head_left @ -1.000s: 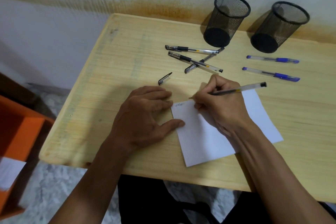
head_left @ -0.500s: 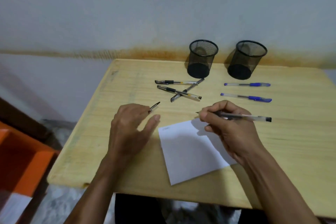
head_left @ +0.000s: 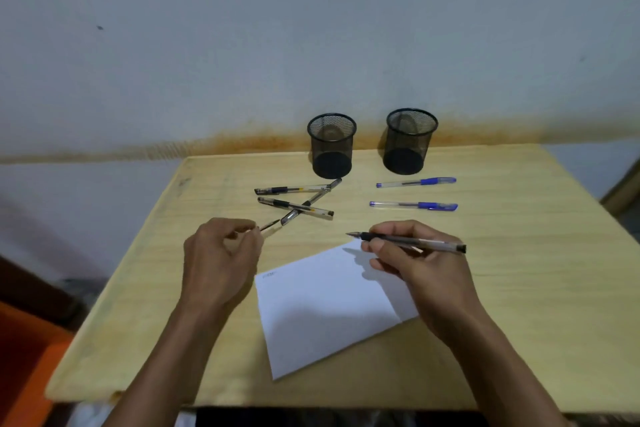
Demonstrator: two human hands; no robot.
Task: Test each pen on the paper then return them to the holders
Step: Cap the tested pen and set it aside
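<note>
My right hand [head_left: 412, 260] grips an uncapped black pen [head_left: 415, 242], its tip pointing left above the far corner of the white paper [head_left: 322, 308]. A small scribble marks the paper's left corner. My left hand [head_left: 218, 260] pinches the pen cap [head_left: 269, 226] just off the table, left of the paper. Three black pens [head_left: 294, 204] lie crossed in front of the left mesh holder [head_left: 331, 146]. Two blue pens [head_left: 415, 193] lie side by side in front of the right mesh holder [head_left: 410, 141]. Both holders look empty.
The wooden table [head_left: 519, 270] stands against a stained wall. An orange object [head_left: 24, 357] sits on the floor to the left, below the table edge.
My right hand lifted the pen off the paper after scribbling. My left hand left the paper, reached to the cap lying on the table and picked it up. The view tilted upward.
</note>
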